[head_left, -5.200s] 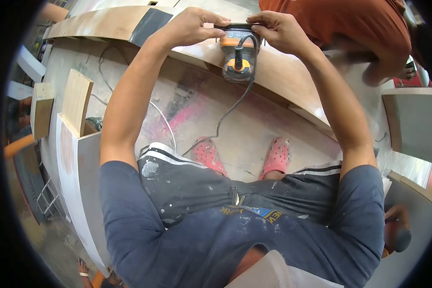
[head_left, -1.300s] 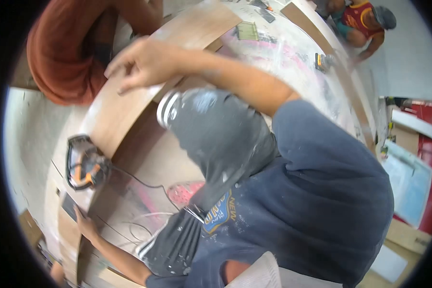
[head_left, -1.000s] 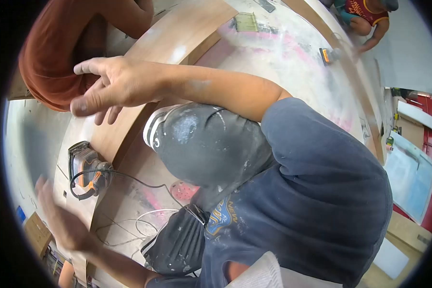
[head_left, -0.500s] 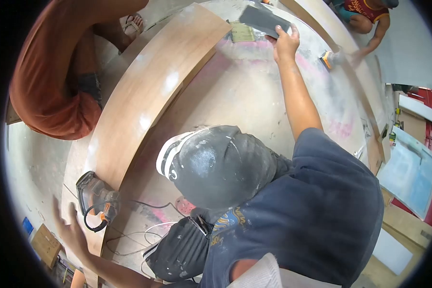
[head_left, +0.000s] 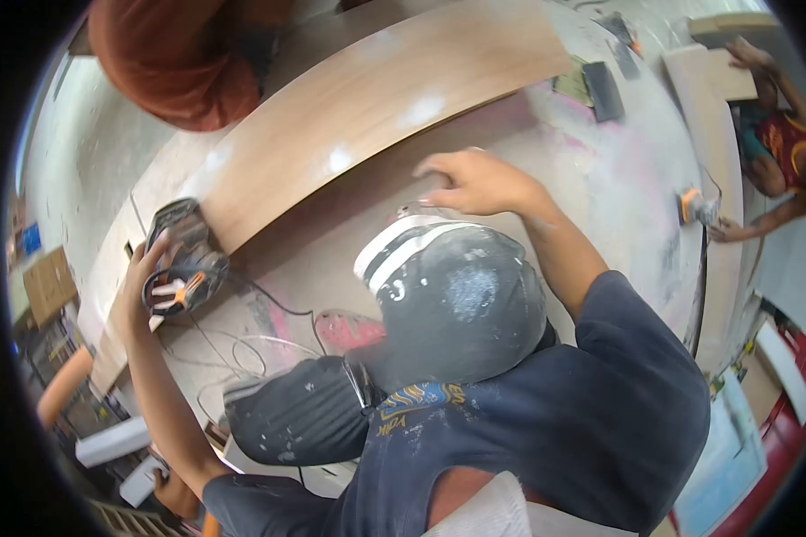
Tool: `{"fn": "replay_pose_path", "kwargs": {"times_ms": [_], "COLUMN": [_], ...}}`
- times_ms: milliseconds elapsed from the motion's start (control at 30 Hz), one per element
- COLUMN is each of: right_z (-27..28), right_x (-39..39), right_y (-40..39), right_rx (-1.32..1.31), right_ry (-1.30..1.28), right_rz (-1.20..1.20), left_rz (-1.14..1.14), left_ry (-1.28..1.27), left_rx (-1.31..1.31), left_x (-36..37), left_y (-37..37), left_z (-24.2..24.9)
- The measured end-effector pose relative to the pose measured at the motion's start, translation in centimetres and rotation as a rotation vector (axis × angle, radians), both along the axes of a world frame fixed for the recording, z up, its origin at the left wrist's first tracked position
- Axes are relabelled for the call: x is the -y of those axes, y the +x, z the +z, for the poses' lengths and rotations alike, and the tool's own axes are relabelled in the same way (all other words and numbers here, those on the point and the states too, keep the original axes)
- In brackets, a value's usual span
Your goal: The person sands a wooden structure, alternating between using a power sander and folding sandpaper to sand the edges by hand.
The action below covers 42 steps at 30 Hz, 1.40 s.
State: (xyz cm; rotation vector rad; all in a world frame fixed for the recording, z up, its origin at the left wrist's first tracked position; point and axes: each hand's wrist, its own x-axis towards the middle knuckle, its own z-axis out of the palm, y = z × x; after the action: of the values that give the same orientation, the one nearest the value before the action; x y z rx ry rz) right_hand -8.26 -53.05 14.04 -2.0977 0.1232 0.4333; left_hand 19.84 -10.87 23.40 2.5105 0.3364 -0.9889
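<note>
My left hand point(head_left: 143, 273) is wrapped round the power sander point(head_left: 186, 258), black and grey with an orange part, at the lower left end of the curved wooden panel point(head_left: 358, 116). My right hand point(head_left: 475, 182) is in the air near my bent knee, right of the panel's edge; its fingers are loosely curved, thumb apart, with nothing visible in them. A dark rectangular block point(head_left: 604, 91) lies beside a greenish sheet point(head_left: 572, 83) near the panel's upper right end. A pink-red disc point(head_left: 347, 330) is partly hidden by my leg.
Cords point(head_left: 255, 353) loop beside my leg. A co-worker in orange-brown clothing point(head_left: 175, 72) is across the panel. Another person point(head_left: 784, 148) at the right has a hand near a second orange-and-grey sander point(head_left: 697, 207). Boxes point(head_left: 49, 285) stand at the far left.
My right hand let go of the dark block, now on the surface, and came back toward my knee. My left hand closed on the sander. The view turned, and the person at right shifted.
</note>
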Motion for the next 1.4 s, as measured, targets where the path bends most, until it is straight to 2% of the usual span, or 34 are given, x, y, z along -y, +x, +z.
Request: {"fn": "replay_pose_path", "kwargs": {"times_ms": [33, 133, 200, 233, 267, 333, 433, 533, 567, 600, 633, 667, 733, 767, 800, 833, 900, 1000, 1033, 1100, 1167, 1233, 1333, 1400], "right_z": [0.3, 1.2, 1.5, 1.1, 1.8, 2.9, 3.1, 1.8, 1.6, 0.6, 0.9, 0.6, 0.1, -0.6, -4.0, -4.1, -5.0, -7.9, -5.9, -2.4, 0.4, 2.1, 3.5, 4.0], "right_x": [-1.5, -6.0, -8.6, -10.1, -11.4, -13.7, -16.4, -18.4, -18.3, -18.5, -17.7, -17.9, -18.1, -18.4, -16.9, -16.7, -17.6, -24.0, -24.2, -28.2, -30.1, -30.8, -30.5, -29.9], "right_y": [2.0, 7.4, 10.7, 12.3, 13.4, 14.8, 16.0, 16.1, 16.3, 16.9, 16.3, 16.0, 14.3, 14.2, 15.1, 15.7, 17.0, 18.9, 17.8, 18.4, 17.6, 17.2, 17.6, 18.7], "right_rx": [0.092, 0.402, 0.476, 0.471, 0.47, 0.774, 0.959, 1.07, 0.961, 0.994, 0.946, 0.718, 0.601, 0.47, 0.221, 0.101, -0.04, -0.124, -0.145, -0.203, -0.252, -0.312, -0.16, -0.006], "right_ry": [0.067, 0.261, 0.33, 0.422, 0.414, 0.262, 0.394, 0.292, 0.29, 0.313, 0.183, 0.201, 0.387, 0.412, 0.385, 0.292, 0.394, 1.025, 1.172, 1.43, 1.51, 1.627, 1.616, 1.584], "right_rz": [0.007, 0.05, 0.149, 0.201, 0.247, 0.332, 0.395, 0.403, 0.466, 0.514, 0.55, 0.603, 0.594, 0.732, 0.928, 1.108, 1.033, 0.418, 0.47, 0.609, 0.628, 0.6, 0.457, 0.368], "left_rz": [-0.025, -0.133, -0.243, -0.279, -0.251, -0.23, -0.308, -0.472, -0.455, -0.472, -0.457, -0.387, -0.285, -0.259, -0.245, -0.275, -0.326, -0.225, -0.128, -0.196, -0.12, 0.149, 0.48, 0.498], "left_ry": [0.054, 0.19, 0.293, 0.262, 0.223, 0.247, 0.279, 0.213, 0.214, 0.206, 0.188, 0.166, 0.124, 0.101, 0.083, 0.1, 0.129, -0.143, -0.241, -0.095, -0.086, -0.165, -0.618, -0.984], "left_rx": [0.075, 0.234, 0.377, 0.532, 0.537, 0.577, 0.695, 0.83, 0.943, 0.999, 1.046, 1.068, 1.195, 1.305, 1.297, 1.363, 1.474, 1.59, 1.611, 1.707, 1.754, 1.838, 1.734, 1.673], "left_x": [2.5, 2.0, 1.7, 0.7, 0.2, 0.6, 1.2, 2.0, 2.4, 2.8, 3.6, 3.5, 2.7, 2.3, 3.5, 3.2, 2.0, 0.8, 2.4, 2.4, 1.1, 2.2, 1.9, -0.2], "left_y": [-1.9, -2.1, -0.3, 0.2, 0.5, -0.2, -1.2, -1.9, -2.5, -3.4, -4.6, -5.4, -7.3, -7.9, -8.3, -9.0, -10.2, -10.3, -12.7, -14.6, -16.5, -16.9, -18.0, -17.6], "left_z": [1.4, 0.4, -1.3, -3.1, -3.8, -3.3, -4.0, -4.6, -5.1, -4.7, -3.9, -3.5, -3.1, -3.0, -4.8, -4.3, -2.6, -0.7, 0.7, 2.6, 3.3, 2.4, 0.2, -1.7]}}
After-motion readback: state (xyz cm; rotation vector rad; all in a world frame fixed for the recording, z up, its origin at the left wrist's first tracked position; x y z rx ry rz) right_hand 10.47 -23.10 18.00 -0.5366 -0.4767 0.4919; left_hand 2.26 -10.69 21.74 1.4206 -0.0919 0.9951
